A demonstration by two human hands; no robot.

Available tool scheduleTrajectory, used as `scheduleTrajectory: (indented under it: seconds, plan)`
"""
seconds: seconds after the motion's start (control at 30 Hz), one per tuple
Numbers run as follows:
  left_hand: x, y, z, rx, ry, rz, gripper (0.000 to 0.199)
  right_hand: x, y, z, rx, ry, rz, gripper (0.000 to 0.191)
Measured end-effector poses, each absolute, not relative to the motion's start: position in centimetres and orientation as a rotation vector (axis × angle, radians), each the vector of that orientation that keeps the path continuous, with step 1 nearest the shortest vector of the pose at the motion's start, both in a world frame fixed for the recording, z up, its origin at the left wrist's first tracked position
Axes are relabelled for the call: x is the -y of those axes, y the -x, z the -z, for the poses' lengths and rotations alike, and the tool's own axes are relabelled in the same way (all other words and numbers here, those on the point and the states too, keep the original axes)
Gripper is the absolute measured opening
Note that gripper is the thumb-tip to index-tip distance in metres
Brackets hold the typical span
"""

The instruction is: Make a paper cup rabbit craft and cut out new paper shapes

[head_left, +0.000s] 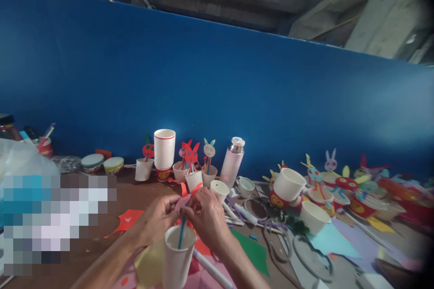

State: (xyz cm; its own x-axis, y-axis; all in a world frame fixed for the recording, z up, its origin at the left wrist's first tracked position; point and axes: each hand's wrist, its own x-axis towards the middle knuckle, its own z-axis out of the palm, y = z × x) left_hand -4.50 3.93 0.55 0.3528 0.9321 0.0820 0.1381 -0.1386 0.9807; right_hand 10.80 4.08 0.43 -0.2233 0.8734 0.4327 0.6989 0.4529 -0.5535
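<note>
Over a white paper cup (176,259), my left hand (161,214) and my right hand (208,214) meet, fingers closed in a pinch. Between them is a pink paper animal head (183,201) with two long red ears, partly covered by my fingers. A blue straw (182,232) runs from behind the fingertips down into the cup, which stands upright in front of me. Whether the head is fixed to the straw is hidden. Red, pink and olive paper pieces lie under my forearms, beside a white marker (212,268).
Behind my hands stand a stack of paper cups (164,151), a pale pink thermos (233,162) and several cups with paper animal heads. To the right are a tilted cup stack (288,187), grey tape rings, green paper (251,248) and more finished figures. A blue partition (203,76) rises behind.
</note>
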Motion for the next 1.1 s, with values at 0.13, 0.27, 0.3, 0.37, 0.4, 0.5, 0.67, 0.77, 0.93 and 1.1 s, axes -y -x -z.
scheduleTrajectory:
  seconds: [0.13, 0.27, 0.3, 0.37, 0.4, 0.5, 0.67, 0.77, 0.93, 1.1]
  plan:
    - [-4.0, 4.5, -0.3, -1.002, -1.563, -0.97, 0.039, -4.2, -10.7, -0.3, 1.981, 1.332, -0.256, 0.017]
    - [-4.1, 4.5, -0.3, -1.026, -1.544, -0.975, 0.037, -4.3, -10.6, 0.2, 1.98, 1.328, -0.173, 0.015]
    - [-4.1, 4.5, -0.3, -1.03, -1.544, -0.982, 0.036, -4.3, -10.6, 0.2, 1.981, 1.325, -0.156, 0.015]
    - [-4.0, 4.5, -0.4, -1.037, -1.541, -1.001, 0.034, -4.3, -10.6, 0.3, 1.979, 1.325, -0.13, 0.016]
    - [-4.0, 4.5, -0.5, -1.04, -1.535, -1.008, 0.034, -4.3, -10.5, 0.2, 1.977, 1.324, -0.118, 0.017]
    - [-3.9, 4.4, -0.7, -1.04, -1.507, -1.023, 0.035, -4.3, -10.5, 0.1, 1.972, 1.315, -0.093, 0.019]
    - [-4.1, 4.4, -0.6, -1.046, -1.49, -1.043, 0.031, -4.2, -10.4, 0.2, 1.939, 1.313, -0.083, 0.022]
    - [-4.3, 4.5, -0.1, -1.012, -1.484, -1.043, 0.027, -4.2, -10.3, 0.2, 1.928, 1.317, -0.072, 0.023]
    - [-4.4, 4.6, 0.1, -0.972, -1.467, -1.023, 0.025, -4.3, -10.6, 0.3, 1.841, 1.341, -0.095, 0.024]
    - [-4.0, 4.4, -0.9, -0.996, -1.388, -1.006, 0.031, -4.3, -10.9, 0.3, 1.8, 1.288, -0.328, 0.034]
